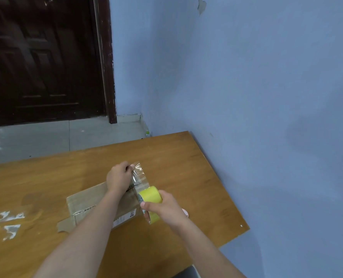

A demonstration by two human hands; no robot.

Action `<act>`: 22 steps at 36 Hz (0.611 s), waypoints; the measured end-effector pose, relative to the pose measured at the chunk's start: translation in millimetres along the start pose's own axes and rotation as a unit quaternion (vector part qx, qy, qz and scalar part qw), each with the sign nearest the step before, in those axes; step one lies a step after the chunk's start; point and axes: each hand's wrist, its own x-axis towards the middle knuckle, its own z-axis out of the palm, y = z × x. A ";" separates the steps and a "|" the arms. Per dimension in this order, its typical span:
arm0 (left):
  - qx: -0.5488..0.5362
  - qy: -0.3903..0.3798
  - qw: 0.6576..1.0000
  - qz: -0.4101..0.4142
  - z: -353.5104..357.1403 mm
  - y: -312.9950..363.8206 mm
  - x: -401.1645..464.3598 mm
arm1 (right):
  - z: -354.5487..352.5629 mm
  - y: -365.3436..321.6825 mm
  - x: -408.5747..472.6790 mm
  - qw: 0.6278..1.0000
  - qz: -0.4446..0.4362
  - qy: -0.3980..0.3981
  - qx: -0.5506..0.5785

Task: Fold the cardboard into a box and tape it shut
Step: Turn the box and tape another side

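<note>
Brown cardboard, folded into a box [90,205], lies on the wooden counter [196,167] near the middle of its near half, with one small flap sticking out at its lower left corner. A line of clear tape runs along its top seam, and a white shipping label [124,218] sits on its right part; the print on the label is too small and blurred to read.

Just above the box's right end, the left hand [119,178] has its fingers curled, pinching the free end of a strip of clear tape [138,176]. The strip stretches down and to the right to a tape roll [149,203] with a yellow-green core. The right hand [164,207] grips that roll, thumb on its near side and fingers wrapped round the far side, holding it above the counter beside the box's right edge. No writing on the roll can be made out.

Further left on the counter, scraps of clear tape [10,223] are stuck to the surface. Behind the counter stand a blue wall [266,87], a dark wooden door [42,57] and a pale tiled floor [46,135].
</note>
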 end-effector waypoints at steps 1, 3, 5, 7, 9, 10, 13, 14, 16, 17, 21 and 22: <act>-0.002 0.001 1.000 0.000 -0.1 0.4 -0.3 | -0.3 0.5 -0.3 1.000 0.002 0.001 0.002; -0.002 0.001 1.000 0.001 0.2 0.8 -0.3 | -1.2 2.0 -0.8 1.000 0.008 0.002 0.002; 0.002 -0.001 1.000 0.001 0.5 0.8 -0.2 | -2.1 3.8 -1.2 1.000 0.013 0.004 0.002; 0.004 0.001 1.000 -0.001 0.6 0.9 -0.3 | -2.3 5.0 -1.1 1.000 0.017 0.005 0.003; 0.005 0.003 1.000 -0.004 0.6 0.7 -0.3 | -2.3 5.1 -0.7 1.000 0.023 0.006 -0.001; 0.004 0.005 1.000 -0.007 0.7 0.6 0.0 | -2.2 5.1 -0.7 1.000 0.027 0.005 -0.006; 0.005 0.003 1.000 -0.015 1.1 0.9 1.3 | -3.5 5.9 -1.4 0.999 0.040 0.007 -0.019; 0.006 0.001 1.000 -0.017 1.3 0.9 1.3 | -4.3 6.2 -1.7 0.999 0.044 0.007 -0.020; 0.000 0.003 1.000 -0.021 1.3 0.9 1.6 | -5.5 6.4 -1.2 0.999 0.048 0.006 -0.021; -0.006 0.007 1.000 -0.023 1.0 1.0 1.6 | -5.7 6.1 -0.7 0.999 0.048 0.005 -0.024; -0.031 0.016 0.999 -0.037 -0.7 3.4 2.1 | -7.0 5.8 3.3 0.995 0.038 -0.001 -0.095; -0.034 0.015 0.998 -0.040 -1.0 3.8 1.8 | -7.5 5.8 3.8 0.994 0.040 -0.004 -0.098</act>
